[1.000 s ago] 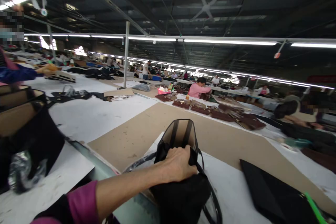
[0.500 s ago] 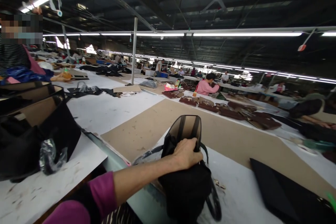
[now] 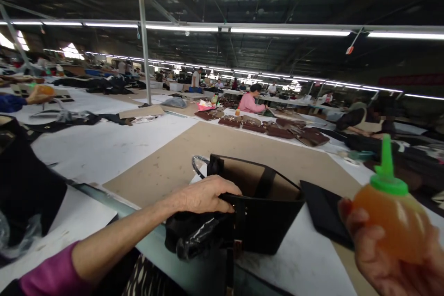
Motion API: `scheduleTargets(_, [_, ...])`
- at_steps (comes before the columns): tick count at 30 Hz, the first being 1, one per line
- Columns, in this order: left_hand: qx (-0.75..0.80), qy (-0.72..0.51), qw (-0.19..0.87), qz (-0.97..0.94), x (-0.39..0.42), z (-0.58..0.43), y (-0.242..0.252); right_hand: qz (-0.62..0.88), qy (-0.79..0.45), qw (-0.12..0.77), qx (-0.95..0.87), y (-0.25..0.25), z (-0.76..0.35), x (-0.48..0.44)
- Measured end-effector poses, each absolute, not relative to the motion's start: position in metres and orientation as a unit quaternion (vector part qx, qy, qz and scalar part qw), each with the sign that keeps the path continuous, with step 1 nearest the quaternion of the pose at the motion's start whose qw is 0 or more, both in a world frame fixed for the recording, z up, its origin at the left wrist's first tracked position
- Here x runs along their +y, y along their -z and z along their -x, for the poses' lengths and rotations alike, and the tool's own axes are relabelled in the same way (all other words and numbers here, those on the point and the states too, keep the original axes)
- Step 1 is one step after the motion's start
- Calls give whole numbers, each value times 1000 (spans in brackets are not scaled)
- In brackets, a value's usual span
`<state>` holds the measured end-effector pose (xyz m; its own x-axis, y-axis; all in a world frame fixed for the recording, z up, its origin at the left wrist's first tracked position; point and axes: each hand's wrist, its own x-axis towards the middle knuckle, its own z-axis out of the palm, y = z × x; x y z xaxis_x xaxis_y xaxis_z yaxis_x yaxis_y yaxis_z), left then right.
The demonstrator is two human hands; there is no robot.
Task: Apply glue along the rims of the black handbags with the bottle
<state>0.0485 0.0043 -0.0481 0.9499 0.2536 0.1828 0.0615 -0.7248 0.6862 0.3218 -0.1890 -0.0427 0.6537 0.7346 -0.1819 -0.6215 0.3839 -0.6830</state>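
Note:
A black handbag [image 3: 263, 222] with a tan lining stands upright and open at the near edge of the table. My left hand [image 3: 203, 194] is closed over its near rim, beside a crumpled black plastic wrap [image 3: 194, 238]. At the lower right my right hand [image 3: 391, 263] is wrapped round an orange squeeze bottle [image 3: 388, 222] with a green nozzle cap, held in the air to the right of the bag.
A flat black panel [image 3: 322, 212] lies just right of the bag on the tan cardboard sheet [image 3: 222, 148]. More black bags [image 3: 24, 185] stand at the left. Brown bag pieces [image 3: 274, 127] and several seated workers fill the far tables.
The bag has turned so its open top faces me. My right hand has come into view holding the orange bottle. The camera has swung to the left.

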Motion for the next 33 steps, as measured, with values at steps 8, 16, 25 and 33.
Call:
scheduleTargets(8, [114, -211, 402, -884, -9, -44, 55, 402, -419, 814, 0, -22, -252, -111])
scheduleTargets(16, [385, -327, 302, -808, -11, -51, 73, 357, -494, 790, -64, 7, -280, -78])
scheduleTargets(25, [446, -306, -49, -840, 5, -74, 81, 344, -494, 795, -74, 12, -274, -81])
scheduleTargets(33, [589, -273, 81, -756, 24, -91, 81, 319, -497, 796, -134, 27, -285, -75])
